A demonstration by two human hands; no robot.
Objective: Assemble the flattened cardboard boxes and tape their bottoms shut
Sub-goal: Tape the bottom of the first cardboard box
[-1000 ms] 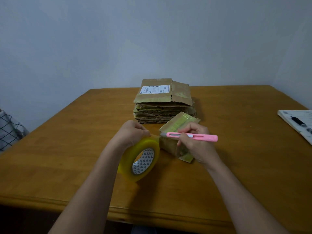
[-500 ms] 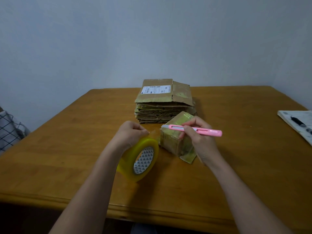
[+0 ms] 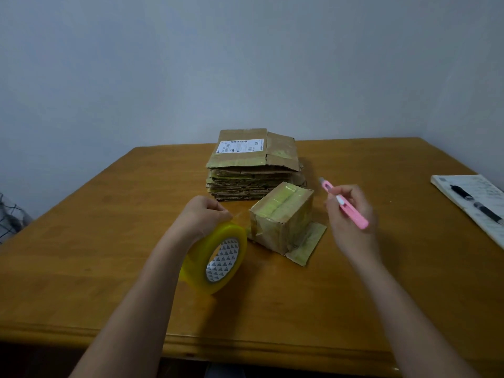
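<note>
A small assembled cardboard box stands on the wooden table, its taped side up and one flap lying flat at its right. Behind it sits a stack of flattened cardboard boxes, the top one with a white label. My left hand grips a yellowish roll of clear tape just left of the box. My right hand holds a pink utility knife in the air to the right of the box, its tip pointing up and back.
A white notebook with a black pen on it lies at the table's right edge. A checked cloth shows past the left edge. A pale wall stands behind the table.
My right hand has lifted the pink knife off the box's near top edge and swung it to the right. The tape roll now hangs apart from the box. The box stands uncovered.
</note>
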